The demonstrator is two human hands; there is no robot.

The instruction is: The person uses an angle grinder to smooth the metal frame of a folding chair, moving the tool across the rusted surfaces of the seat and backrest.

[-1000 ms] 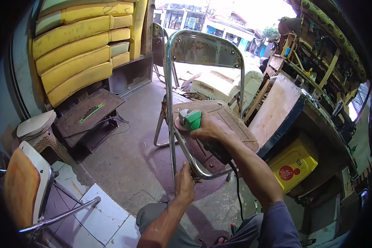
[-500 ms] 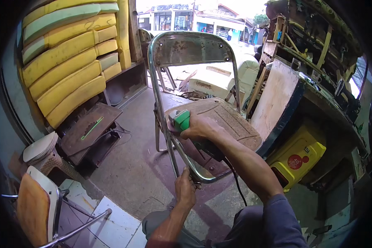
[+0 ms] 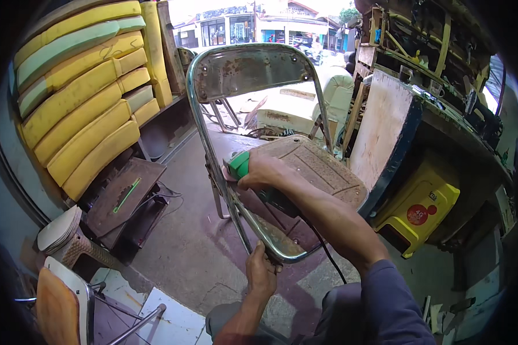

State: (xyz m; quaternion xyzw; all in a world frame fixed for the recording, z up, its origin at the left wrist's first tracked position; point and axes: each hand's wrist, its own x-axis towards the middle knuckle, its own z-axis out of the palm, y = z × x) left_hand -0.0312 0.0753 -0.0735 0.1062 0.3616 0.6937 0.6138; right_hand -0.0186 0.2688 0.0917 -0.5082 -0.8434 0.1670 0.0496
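Note:
A folding metal chair (image 3: 256,70) with a chromed tube frame and rust on its backrest stands before me. Its brown, rusty seat panel (image 3: 319,172) lies behind my right forearm. My right hand (image 3: 263,171) is wrapped round a green corded angle grinder (image 3: 237,165). The grinder's head and disc are at the chair's left side tube; whether the disc touches it I cannot tell. Lower down, my left hand (image 3: 261,269) grips the bottom of the chair's tube frame, thumb uppermost. The black cord runs down beneath my right forearm.
Yellow and green foam pads (image 3: 89,109) are stacked at the left. Below them are a dark metal stand (image 3: 121,195) and a woven stool (image 3: 77,247). Another chair (image 3: 60,305) lies lower left. At the right, a yellow plastic bin (image 3: 417,215) sits under a cluttered workbench (image 3: 385,118).
The view has turned slightly, so the surroundings have shifted. The angle grinder and both hands keep nearly the same places against the chair.

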